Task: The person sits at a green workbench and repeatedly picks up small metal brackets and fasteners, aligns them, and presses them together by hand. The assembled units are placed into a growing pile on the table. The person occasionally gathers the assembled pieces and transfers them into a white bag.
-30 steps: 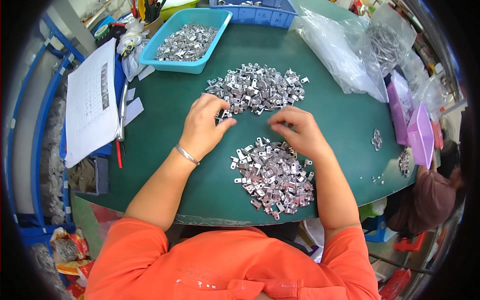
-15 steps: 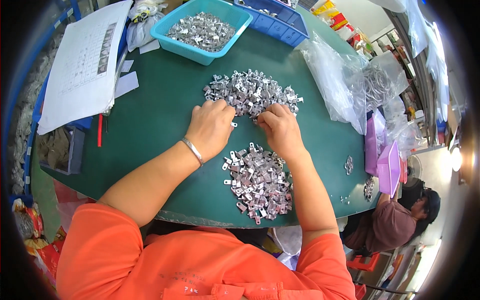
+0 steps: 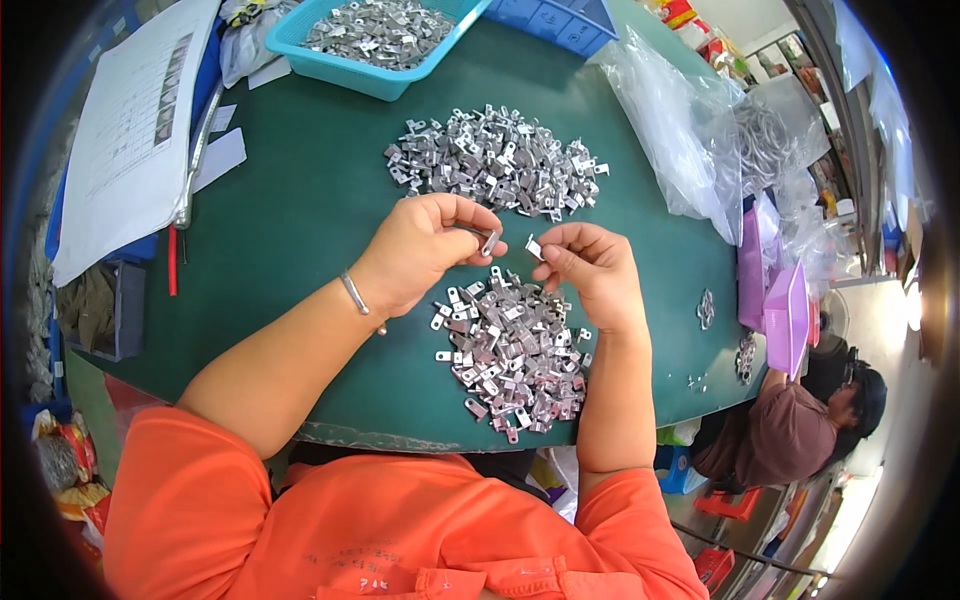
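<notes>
Between thumb and fingers my left hand [image 3: 425, 248] pinches a small metal bracket [image 3: 490, 242]. Opposite it, a second bent metal bracket [image 3: 534, 247] with a hole in its tab is pinched by my right hand [image 3: 595, 268]. The two hands are a short way apart, above the gap between two heaps. Beyond them lies the far heap of metal brackets [image 3: 495, 160]. Closer to me is the near heap of brackets [image 3: 517, 355], right below my hands. A silver bangle [image 3: 355, 293] circles my left wrist.
A turquoise basket [image 3: 375, 82] of brackets and a blue bin [image 3: 560, 25] stand at the back of the green table [image 3: 300, 170]. Papers [image 3: 130, 140] lie at left, a clear plastic bag [image 3: 670, 140] at right. A person [image 3: 790, 425] sits at right beyond purple baskets [image 3: 785, 320].
Both hands have drawn back from the far heap toward me and lifted, each with a bracket now showing in its fingers. The view has shifted slightly.
</notes>
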The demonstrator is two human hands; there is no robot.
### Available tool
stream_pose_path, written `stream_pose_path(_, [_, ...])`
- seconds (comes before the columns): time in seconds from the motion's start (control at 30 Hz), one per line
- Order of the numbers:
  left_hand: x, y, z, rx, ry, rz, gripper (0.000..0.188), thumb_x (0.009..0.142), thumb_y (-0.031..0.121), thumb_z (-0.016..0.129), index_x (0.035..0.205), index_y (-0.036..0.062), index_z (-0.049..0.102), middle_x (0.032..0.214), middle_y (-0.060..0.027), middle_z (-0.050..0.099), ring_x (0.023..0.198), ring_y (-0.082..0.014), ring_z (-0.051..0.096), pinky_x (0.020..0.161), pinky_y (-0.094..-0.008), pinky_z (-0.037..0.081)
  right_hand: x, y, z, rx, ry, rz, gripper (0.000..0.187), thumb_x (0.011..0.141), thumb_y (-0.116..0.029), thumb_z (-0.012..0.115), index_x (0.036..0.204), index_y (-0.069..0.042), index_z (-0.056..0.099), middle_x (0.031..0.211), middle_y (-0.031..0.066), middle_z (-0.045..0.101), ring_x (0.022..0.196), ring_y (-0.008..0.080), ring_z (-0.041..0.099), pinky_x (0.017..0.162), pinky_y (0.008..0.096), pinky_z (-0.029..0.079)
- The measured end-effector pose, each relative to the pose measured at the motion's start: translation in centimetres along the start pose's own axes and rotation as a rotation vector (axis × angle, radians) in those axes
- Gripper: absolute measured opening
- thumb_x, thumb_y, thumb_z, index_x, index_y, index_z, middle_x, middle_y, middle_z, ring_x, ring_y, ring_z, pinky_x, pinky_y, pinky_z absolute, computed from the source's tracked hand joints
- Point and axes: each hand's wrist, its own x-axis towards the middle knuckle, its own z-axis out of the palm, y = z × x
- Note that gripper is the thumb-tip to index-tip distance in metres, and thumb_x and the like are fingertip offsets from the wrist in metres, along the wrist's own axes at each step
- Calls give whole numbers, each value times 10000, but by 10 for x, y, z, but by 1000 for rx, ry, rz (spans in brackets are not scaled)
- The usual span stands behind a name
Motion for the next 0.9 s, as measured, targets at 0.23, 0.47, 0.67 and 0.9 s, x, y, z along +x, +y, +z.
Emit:
stream_pose_path(0.23, [-1,-2,4,-76,-84,-19,201,837,-45,615,1034,-30,575,1016,-116,635,966,-202,655,779,-251,544,-10,-5,-16,-113,-289,-265,141,780,36,690,915,19,652,848,53,670,758,106,612,661,242,484])
stream_pose_path(0.47, [0,-14,1,-138,-174,87,299,796,-110,628,1058,-5,528,1055,-86,571,1011,-219,619,850,-298,527,-5,-3,23,-518,18,-558,252,668,-38,797,874,-41,651,813,38,606,708,138,577,629,263,465])
stream_pose_path(0.67, [-2,-13,4,4,-180,122,295,798,-140,586,1047,6,524,1048,-68,553,1003,-205,613,855,-299,518,-5,-1,20,-565,31,-696,247,649,12,772,857,-47,653,824,56,574,758,191,577,642,303,471])
stream_pose_path(0.9, [-12,13,11,727,-256,329,378,802,55,686,1151,30,544,1235,-80,511,1175,-181,501,979,-357,430,-26,-19,-21,-514,-204,-537,239,691,28,695,917,-24,636,973,92,619,920,228,606,793,326,481])
